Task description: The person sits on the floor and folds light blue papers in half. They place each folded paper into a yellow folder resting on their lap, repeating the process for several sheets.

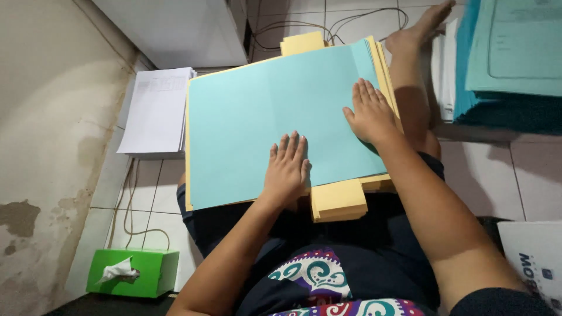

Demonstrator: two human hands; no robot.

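Forearms: two bare arms reach out over a dark shirt with a coloured swirl print, toward the lap.
Left hand point(287, 167): flat, fingers spread, palm pressed on the near edge of the sheet; gripping nothing.
Right hand point(370, 114): also flat and open, resting on the sheet's right side, pinching nothing.
Light blue sheet point(263, 111): one large sheet of thin card lying across the person's legs, on top of the yellow folders point(338, 199).
Handling: I'd judge it light and limp enough to bend and crease, and smooth enough to slide on the card below; best lifted by an edge or corner.
Count: one blue sheet on top; yellow folders several, exact number unclear.
White paper stack point(157, 111): one pile, just left of the lap, on the tiled floor.
Tissue box point(133, 272): one, green, lower left.
Teal folders point(509, 52): a pile at upper right.
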